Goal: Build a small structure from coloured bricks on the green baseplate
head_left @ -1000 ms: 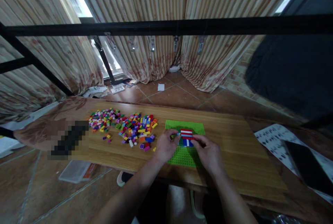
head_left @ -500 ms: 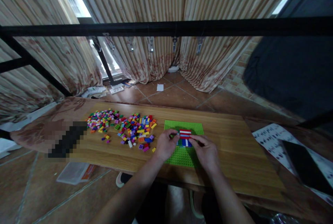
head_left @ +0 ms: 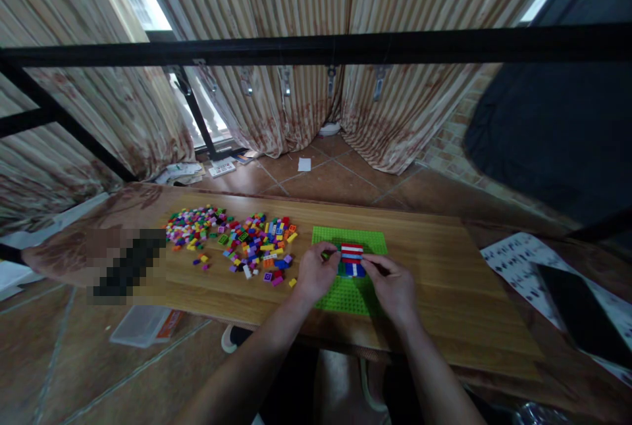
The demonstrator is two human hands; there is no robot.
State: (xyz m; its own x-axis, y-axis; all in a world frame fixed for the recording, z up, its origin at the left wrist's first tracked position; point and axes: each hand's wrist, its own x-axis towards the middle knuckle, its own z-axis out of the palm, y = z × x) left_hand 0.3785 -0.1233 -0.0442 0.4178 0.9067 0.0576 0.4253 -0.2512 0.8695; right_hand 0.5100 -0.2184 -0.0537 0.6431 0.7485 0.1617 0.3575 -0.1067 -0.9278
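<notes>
A small toy-brick build (head_left: 352, 253) with red and white stripes sits over the green studded baseplate (head_left: 345, 300), and blue and white bricks (head_left: 353, 270) show along its near side. At its left end, my left hand (head_left: 316, 274) is closed, thumb and forefinger pinched against the build. My right hand (head_left: 394, 285) pinches the build's right end, near the lower stripes. The fingertips partly cover both ends, and I cannot tell whether the striped part is pressed onto the plate.
Loose bricks of many colours (head_left: 257, 247) lie spread left of the baseplate on the wooden table (head_left: 444, 293). Smaller pieces (head_left: 192, 224) form a heap farther left. On the right are a printed sheet (head_left: 513, 254) and a dark flat device (head_left: 582, 306). A black rail (head_left: 316, 50) crosses ahead.
Both hands stay at the build's two ends. The right fingertips have shifted very slightly, and the striped bricks look more evenly lined up. The view has tilted a little.
</notes>
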